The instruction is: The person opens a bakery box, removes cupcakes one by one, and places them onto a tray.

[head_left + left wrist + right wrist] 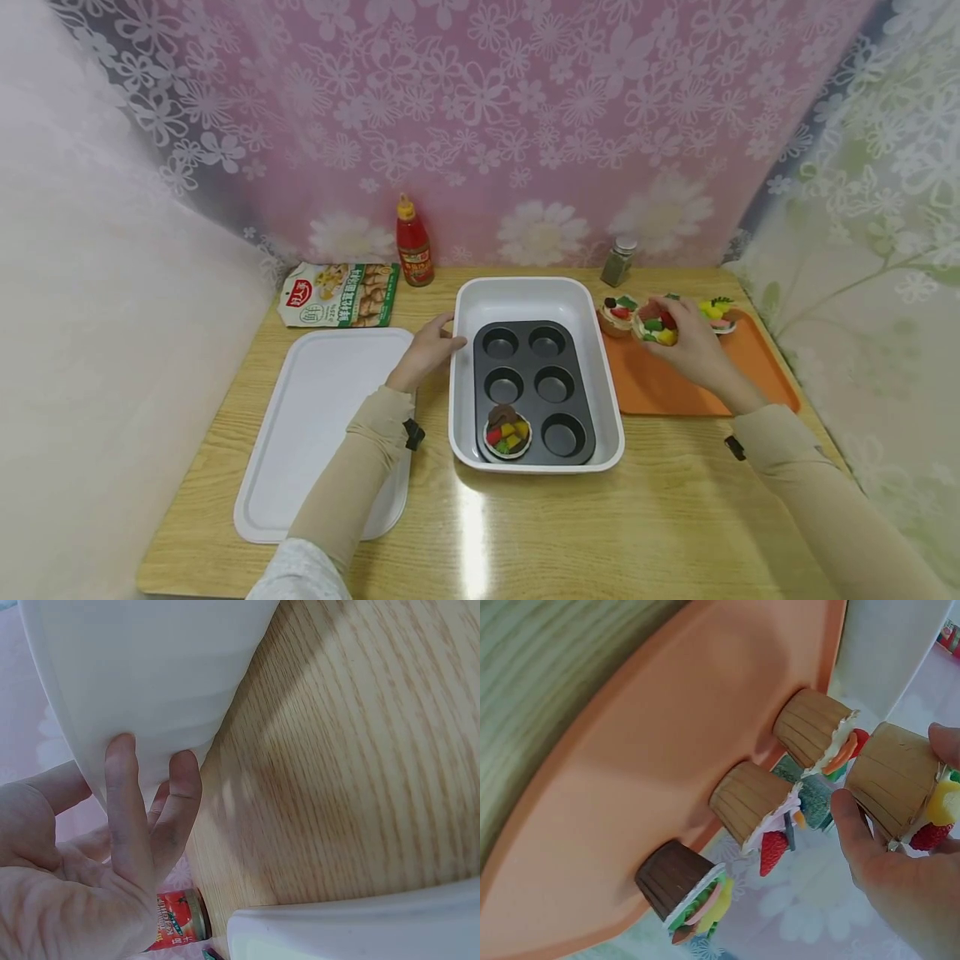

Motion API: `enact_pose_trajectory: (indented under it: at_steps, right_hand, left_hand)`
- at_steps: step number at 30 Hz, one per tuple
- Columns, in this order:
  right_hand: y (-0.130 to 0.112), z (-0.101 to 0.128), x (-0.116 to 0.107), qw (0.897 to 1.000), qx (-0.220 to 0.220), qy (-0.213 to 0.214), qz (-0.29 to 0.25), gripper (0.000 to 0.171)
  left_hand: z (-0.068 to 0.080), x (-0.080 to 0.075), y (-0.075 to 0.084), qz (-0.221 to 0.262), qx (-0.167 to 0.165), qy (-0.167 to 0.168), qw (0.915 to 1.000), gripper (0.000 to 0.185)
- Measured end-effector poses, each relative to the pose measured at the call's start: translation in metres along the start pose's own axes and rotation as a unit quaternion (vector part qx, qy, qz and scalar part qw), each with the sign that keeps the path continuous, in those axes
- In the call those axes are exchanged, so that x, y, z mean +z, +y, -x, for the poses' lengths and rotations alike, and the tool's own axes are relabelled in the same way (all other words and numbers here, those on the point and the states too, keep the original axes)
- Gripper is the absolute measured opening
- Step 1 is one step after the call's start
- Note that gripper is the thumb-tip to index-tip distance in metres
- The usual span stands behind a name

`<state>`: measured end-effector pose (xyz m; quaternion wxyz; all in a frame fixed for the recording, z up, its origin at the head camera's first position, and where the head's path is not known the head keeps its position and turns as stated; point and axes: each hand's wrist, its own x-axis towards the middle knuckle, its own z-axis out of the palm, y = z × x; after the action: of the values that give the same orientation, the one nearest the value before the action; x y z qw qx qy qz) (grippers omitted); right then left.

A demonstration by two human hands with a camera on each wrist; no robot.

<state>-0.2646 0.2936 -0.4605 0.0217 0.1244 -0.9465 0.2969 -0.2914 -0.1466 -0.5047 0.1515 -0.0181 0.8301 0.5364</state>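
Paper-cupped cake (896, 780) sits pinched in your right hand (693, 346), just above the orange tray (675, 387). Judged light, with loose-looking toppings: hold the ribbed cup wall. Your left hand (427, 348), fingers straight, steadies the white dish (465, 400) holding the muffin tin (525, 367).

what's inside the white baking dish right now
A dark six-cup muffin pan lies in the white dish. One fruit-topped cupcake fills its near-left cup; the other five cups are empty. The dish floor under the pan is hidden.
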Motion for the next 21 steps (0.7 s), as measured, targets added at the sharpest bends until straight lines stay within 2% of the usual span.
enact_pose_trajectory:
  at_steps: [5, 11, 17, 21]
  right_hand:
    - [0.007, 0.004, 0.0, 1.0, -0.002, -0.004, -0.002, 0.077]
    - [0.017, 0.007, 0.006, 0.999, 0.019, -0.04, 0.003, 0.073]
    - [0.027, 0.01, 0.022, 0.999, 0.0, -0.051, -0.019, 0.054]
    - [0.034, 0.01, 0.029, 0.999, -0.002, -0.05, -0.018, 0.055]
  left_hand:
    - [-0.002, 0.0, 0.0, -0.002, 0.0, 0.002, 1.0, 0.061]
    - [-0.004, 0.0, 0.0, -0.006, -0.004, 0.003, 1.0, 0.062]
    - [-0.003, 0.0, -0.001, -0.005, -0.006, 0.001, 1.0, 0.062]
    - [-0.002, 0.001, 0.0, -0.003, -0.006, 0.002, 1.0, 0.062]
